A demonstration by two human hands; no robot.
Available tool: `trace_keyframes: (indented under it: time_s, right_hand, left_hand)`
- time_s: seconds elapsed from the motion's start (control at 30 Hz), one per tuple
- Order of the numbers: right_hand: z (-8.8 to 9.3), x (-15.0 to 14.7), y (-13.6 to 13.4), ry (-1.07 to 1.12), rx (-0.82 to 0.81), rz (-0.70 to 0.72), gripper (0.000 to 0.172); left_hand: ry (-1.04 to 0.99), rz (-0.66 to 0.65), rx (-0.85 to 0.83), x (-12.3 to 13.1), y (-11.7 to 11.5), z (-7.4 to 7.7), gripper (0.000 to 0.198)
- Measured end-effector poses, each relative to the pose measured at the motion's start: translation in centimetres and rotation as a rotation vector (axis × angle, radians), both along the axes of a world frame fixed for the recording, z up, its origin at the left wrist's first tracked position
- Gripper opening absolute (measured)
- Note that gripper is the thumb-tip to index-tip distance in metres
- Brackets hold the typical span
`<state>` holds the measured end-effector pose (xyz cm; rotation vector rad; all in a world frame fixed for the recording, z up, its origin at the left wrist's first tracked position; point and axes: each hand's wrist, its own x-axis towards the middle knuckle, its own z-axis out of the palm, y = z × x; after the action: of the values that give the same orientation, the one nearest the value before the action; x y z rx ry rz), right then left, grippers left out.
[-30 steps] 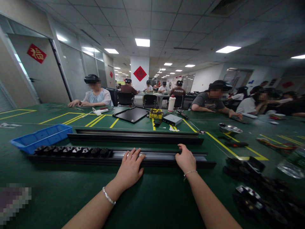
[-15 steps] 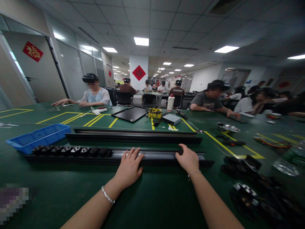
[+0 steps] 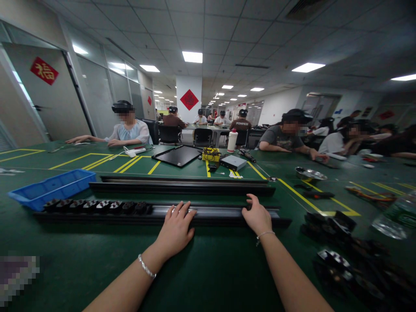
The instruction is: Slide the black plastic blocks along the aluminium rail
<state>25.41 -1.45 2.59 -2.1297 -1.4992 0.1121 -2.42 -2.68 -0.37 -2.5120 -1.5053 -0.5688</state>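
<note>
- Our left hand (image 3: 177, 226) hides part of the near rail (image 3: 97, 219).
- We cannot make out the dark piece (image 3: 248, 207) by our right hand (image 3: 259, 217).
- We see the bottle (image 3: 394, 221) cut off at right.

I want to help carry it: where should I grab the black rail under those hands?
Probably grip the black rail by its walls near both ends, from the near side: it's long and straight, another rail lies behind it, and black blocks line its left part, so lifting one end might slide them.

tiled ceiling (image 3: 224, 37) with lit panels (image 3: 192, 57), white pillar (image 3: 189, 82) bearing a red diamond (image 3: 189, 100), gray door (image 3: 53, 104), black chairs (image 3: 203, 136)
</note>
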Motion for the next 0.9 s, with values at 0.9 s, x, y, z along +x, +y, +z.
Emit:
trace_keyframes:
  time_s: [0.9]
  right_hand:
    - [-0.6,-0.5,-0.8,0.015,0.076,-0.159,0.052]
  left_hand:
    - [0.001,0.003,0.009,0.1,0.1,-0.1,0.047]
